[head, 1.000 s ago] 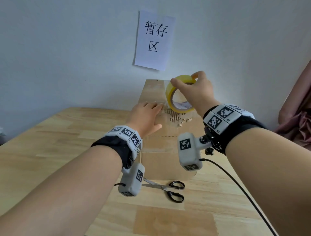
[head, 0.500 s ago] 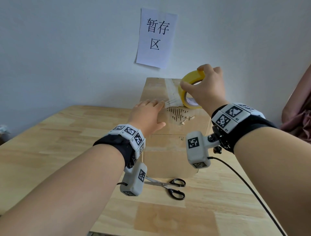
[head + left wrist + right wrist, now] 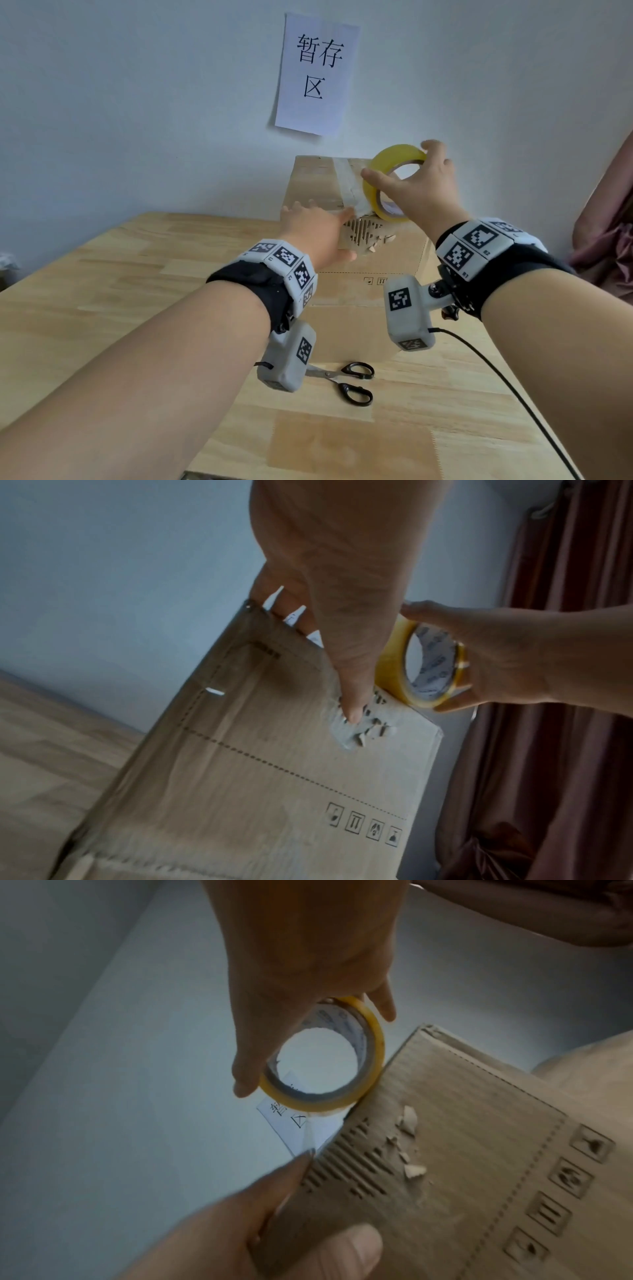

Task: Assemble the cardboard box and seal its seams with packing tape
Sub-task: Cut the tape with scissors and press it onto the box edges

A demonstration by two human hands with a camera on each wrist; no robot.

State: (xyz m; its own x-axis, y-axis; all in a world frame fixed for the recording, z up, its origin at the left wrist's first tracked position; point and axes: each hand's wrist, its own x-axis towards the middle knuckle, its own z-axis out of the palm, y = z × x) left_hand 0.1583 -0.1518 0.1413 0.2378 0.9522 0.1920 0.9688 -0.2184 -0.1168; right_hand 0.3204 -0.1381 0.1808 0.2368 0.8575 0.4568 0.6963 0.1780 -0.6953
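Upright on the wooden bench (image 3: 102,291) stands the cardboard box (image 3: 376,260), a clear strip of tape (image 3: 346,185) running across its top. Just above its top edge the right hand (image 3: 421,185) grips the yellow tape roll (image 3: 390,181), fingers curled round the ring. The left hand (image 3: 318,233) lies flat, fingers straight, pressing the tape end onto the box. Scissors (image 3: 352,382) lie nearer on the bench.

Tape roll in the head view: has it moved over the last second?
Yes. The tape roll in the right hand has moved right, away from the wall sign, stretching tape from the left hand.
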